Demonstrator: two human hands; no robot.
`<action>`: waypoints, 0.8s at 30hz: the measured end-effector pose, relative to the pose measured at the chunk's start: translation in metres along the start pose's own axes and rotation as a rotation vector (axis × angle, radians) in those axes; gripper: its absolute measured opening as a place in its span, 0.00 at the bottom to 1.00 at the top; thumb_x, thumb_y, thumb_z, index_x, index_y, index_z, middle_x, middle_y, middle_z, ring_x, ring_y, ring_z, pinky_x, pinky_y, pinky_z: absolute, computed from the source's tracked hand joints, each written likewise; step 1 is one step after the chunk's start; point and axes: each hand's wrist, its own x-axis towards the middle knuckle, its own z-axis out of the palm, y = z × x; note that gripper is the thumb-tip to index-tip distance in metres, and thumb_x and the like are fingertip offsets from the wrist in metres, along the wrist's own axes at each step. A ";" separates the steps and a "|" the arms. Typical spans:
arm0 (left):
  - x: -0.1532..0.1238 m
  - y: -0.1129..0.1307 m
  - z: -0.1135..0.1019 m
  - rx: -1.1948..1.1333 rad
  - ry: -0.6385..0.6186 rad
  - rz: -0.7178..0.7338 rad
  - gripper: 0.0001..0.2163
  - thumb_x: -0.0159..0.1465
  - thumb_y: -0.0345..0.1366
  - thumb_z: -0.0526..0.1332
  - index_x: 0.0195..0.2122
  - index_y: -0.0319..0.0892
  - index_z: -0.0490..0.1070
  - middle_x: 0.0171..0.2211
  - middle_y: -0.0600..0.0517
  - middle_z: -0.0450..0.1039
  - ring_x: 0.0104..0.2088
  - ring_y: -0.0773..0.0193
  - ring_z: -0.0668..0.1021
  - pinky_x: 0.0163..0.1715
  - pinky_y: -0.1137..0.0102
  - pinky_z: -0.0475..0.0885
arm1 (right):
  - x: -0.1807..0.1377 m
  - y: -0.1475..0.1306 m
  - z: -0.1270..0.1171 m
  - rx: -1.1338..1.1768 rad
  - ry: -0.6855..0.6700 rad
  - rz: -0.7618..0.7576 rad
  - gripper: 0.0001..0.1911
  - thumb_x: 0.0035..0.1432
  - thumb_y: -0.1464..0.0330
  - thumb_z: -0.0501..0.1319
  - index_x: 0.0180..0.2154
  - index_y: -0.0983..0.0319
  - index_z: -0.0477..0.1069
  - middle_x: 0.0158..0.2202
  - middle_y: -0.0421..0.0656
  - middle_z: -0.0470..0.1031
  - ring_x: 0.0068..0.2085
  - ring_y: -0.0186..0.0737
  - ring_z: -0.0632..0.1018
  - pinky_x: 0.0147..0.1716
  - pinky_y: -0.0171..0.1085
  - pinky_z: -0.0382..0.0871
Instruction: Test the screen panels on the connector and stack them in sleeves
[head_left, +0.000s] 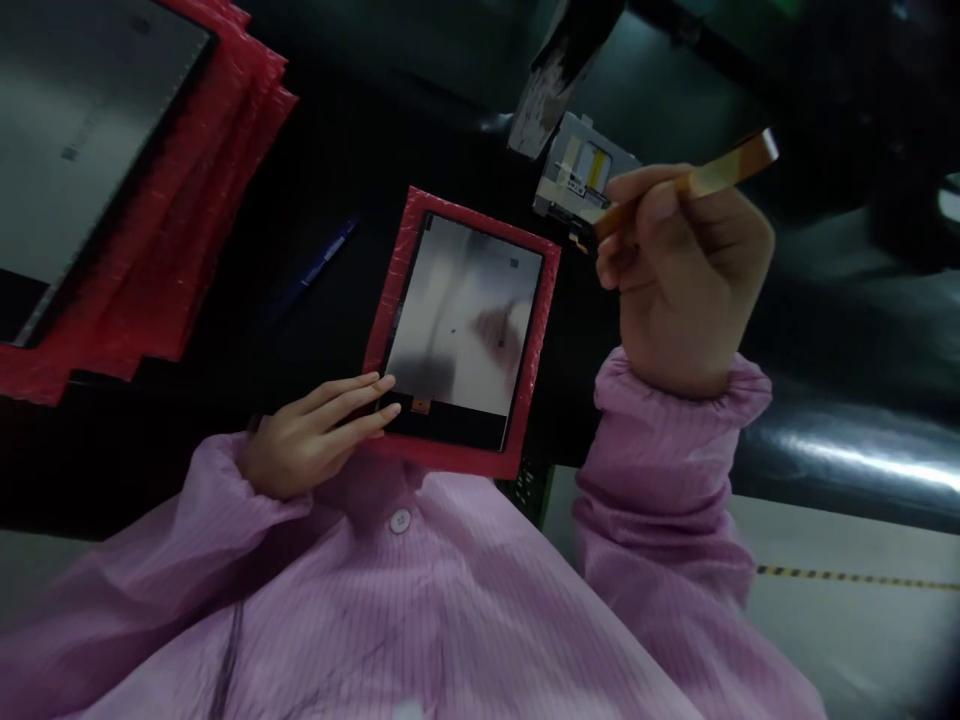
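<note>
A flat display panel (472,310) with a mirror-like silver back lies on a red bubble-wrap sheet (541,345) in front of me. My left hand (319,435) rests at its lower left corner, fingers stretched out and touching the edge. Beside those fingertips, a small orange connector tab (421,406) sits on the panel's black strip. Raised to the right of the panel, my right hand (682,270) pinches an orange flex cable (724,175) between thumb and fingers. The cable's far end sticks up past the hand, curled and shiny.
On the left, larger panels (90,130) lie on stacked red bubble-wrap sheets (202,190). A blue pen (328,252) rests between that stack and the panel. Behind my right hand stands a metal-cased module (574,165) with a yellow label. A green circuit board (531,490) peeks out under the red sheet.
</note>
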 end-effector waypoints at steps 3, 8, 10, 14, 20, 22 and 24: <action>0.008 0.003 0.004 0.001 0.011 -0.012 0.17 0.66 0.27 0.59 0.56 0.44 0.69 0.56 0.45 0.72 0.56 0.57 0.76 0.47 0.60 0.81 | -0.001 0.006 0.009 -0.018 -0.096 0.087 0.07 0.66 0.68 0.60 0.39 0.59 0.78 0.34 0.40 0.76 0.27 0.29 0.71 0.23 0.31 0.64; 0.014 0.007 0.009 -0.012 0.021 -0.050 0.15 0.66 0.28 0.59 0.54 0.42 0.70 0.55 0.45 0.73 0.57 0.57 0.75 0.49 0.61 0.80 | -0.029 0.034 0.036 -0.074 -0.381 0.290 0.06 0.62 0.71 0.62 0.40 0.62 0.78 0.33 0.38 0.76 0.27 0.29 0.73 0.26 0.31 0.70; 0.017 0.008 0.012 -0.010 0.017 -0.048 0.16 0.65 0.28 0.61 0.54 0.39 0.70 0.55 0.43 0.73 0.57 0.56 0.74 0.51 0.61 0.79 | -0.041 0.044 0.042 -0.104 -0.486 0.341 0.08 0.63 0.71 0.60 0.42 0.63 0.78 0.37 0.41 0.78 0.33 0.33 0.77 0.34 0.34 0.74; 0.027 0.011 0.019 0.008 0.010 -0.053 0.16 0.63 0.26 0.61 0.53 0.34 0.70 0.55 0.39 0.73 0.57 0.54 0.73 0.53 0.60 0.77 | -0.053 0.053 0.041 -0.100 -0.537 0.418 0.10 0.64 0.70 0.59 0.45 0.64 0.76 0.43 0.45 0.79 0.46 0.41 0.79 0.49 0.42 0.74; 0.049 0.019 0.027 0.061 -0.028 -0.130 0.19 0.62 0.27 0.61 0.55 0.31 0.70 0.55 0.36 0.71 0.54 0.50 0.73 0.54 0.56 0.75 | -0.055 0.053 0.029 -0.281 -0.618 0.291 0.09 0.62 0.75 0.59 0.44 0.65 0.74 0.42 0.46 0.79 0.45 0.40 0.79 0.47 0.39 0.74; 0.052 0.021 0.028 0.090 -0.032 -0.144 0.21 0.61 0.29 0.62 0.56 0.31 0.69 0.54 0.37 0.71 0.52 0.49 0.74 0.54 0.54 0.74 | -0.055 0.052 0.026 -0.366 -0.643 0.204 0.11 0.61 0.77 0.58 0.45 0.65 0.73 0.43 0.46 0.78 0.45 0.40 0.79 0.46 0.39 0.73; 0.051 0.021 0.028 0.118 -0.029 -0.131 0.21 0.60 0.29 0.62 0.55 0.32 0.70 0.54 0.37 0.71 0.52 0.49 0.74 0.54 0.53 0.74 | -0.056 0.053 0.025 -0.419 -0.662 0.158 0.13 0.62 0.78 0.57 0.47 0.65 0.73 0.43 0.46 0.78 0.44 0.39 0.79 0.45 0.38 0.73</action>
